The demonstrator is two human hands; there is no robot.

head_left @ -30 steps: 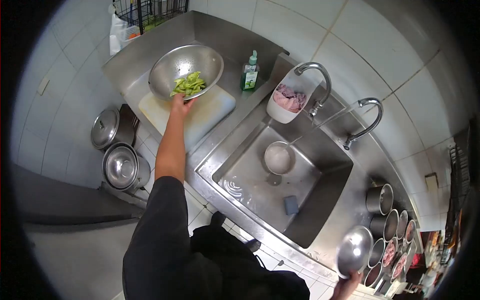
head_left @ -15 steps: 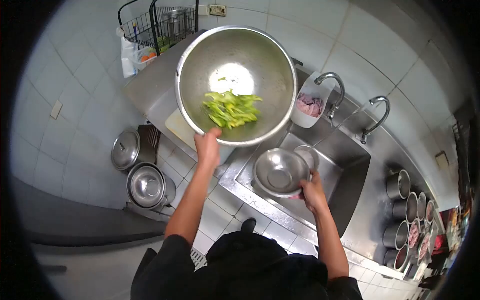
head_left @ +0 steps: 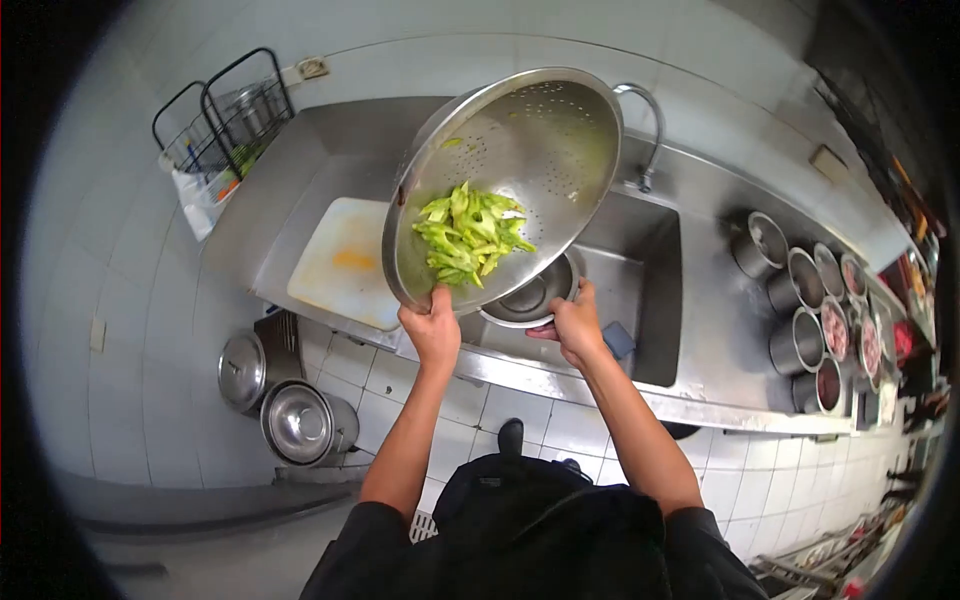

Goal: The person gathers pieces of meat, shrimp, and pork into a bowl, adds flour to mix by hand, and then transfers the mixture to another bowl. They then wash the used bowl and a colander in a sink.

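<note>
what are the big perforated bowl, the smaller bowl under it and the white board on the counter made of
The big perforated colander in the left hand looks like stainless steel: silvery, glossy, punched with holes. The smaller bowl at the right hand shows the same mirror-like sheen, so likely steel too. The white cutting board looks like matte plastic, with a yellowish stain, though that is less certain.

A white cutting board (head_left: 345, 262) with an orange stain lies on the steel table (head_left: 300, 190), left of the sink (head_left: 650, 270). A wire rack (head_left: 225, 125) stands at the table's far left corner. Round steel containers (head_left: 800, 310) sit in rows to the right of the sink. Two lidded pots (head_left: 285, 405) stand on the tiled floor (head_left: 530, 425) below. A blue sponge (head_left: 619, 341) rests in the sink.
</note>
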